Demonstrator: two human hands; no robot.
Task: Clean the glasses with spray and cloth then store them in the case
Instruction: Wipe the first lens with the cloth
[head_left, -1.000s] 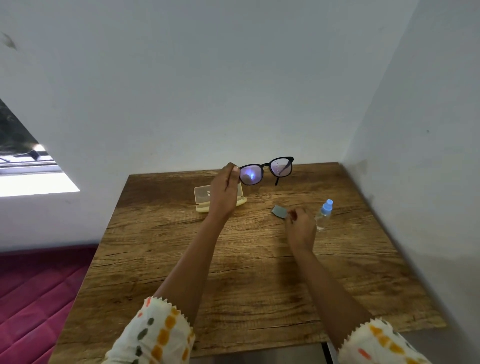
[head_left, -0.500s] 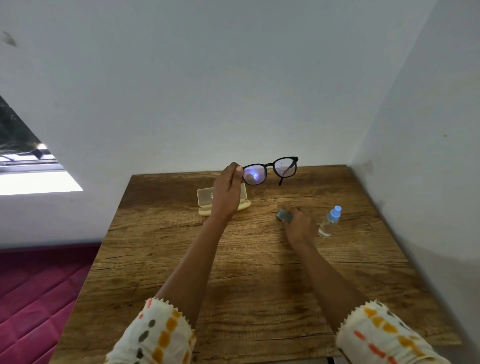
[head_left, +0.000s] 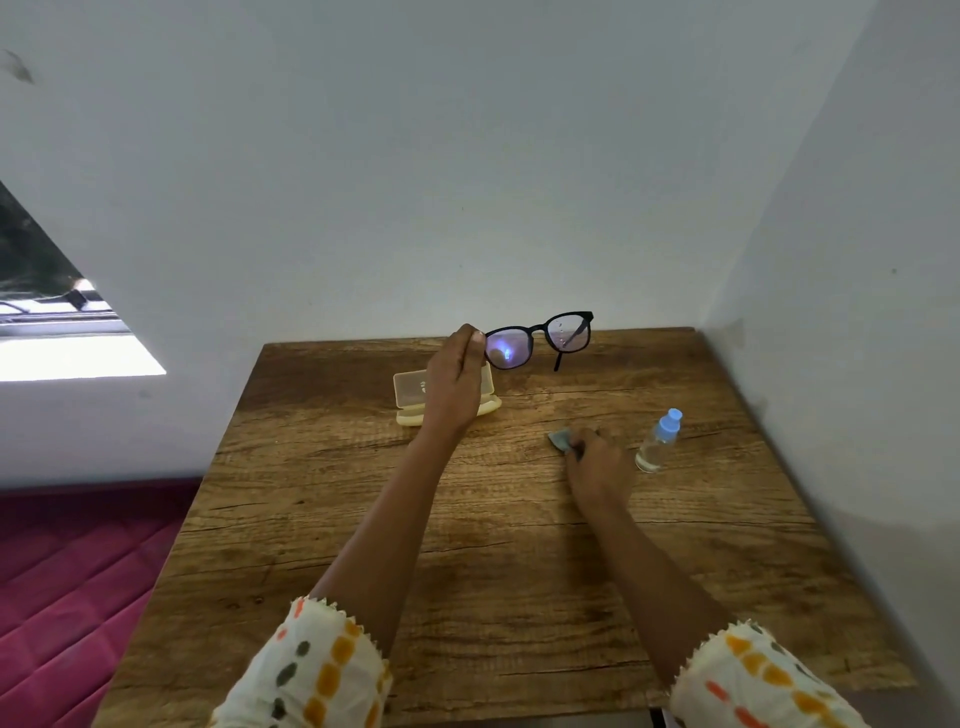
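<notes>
A person's left hand (head_left: 453, 385) pinches black-framed glasses (head_left: 538, 341) by one end of the frame, holding them in the air above the far edge of a wooden table (head_left: 322, 499), lenses facing the viewer, with droplets on one lens. The right hand (head_left: 595, 459) rests on the table toward its right side, its fingers gripping a small grey cloth (head_left: 560, 440). Just to the right of that hand, a small clear spray bottle (head_left: 658, 440) with a blue cap stands upright. An open cream-coloured case (head_left: 410, 391) sits near the far edge, partly hidden behind the left hand.
</notes>
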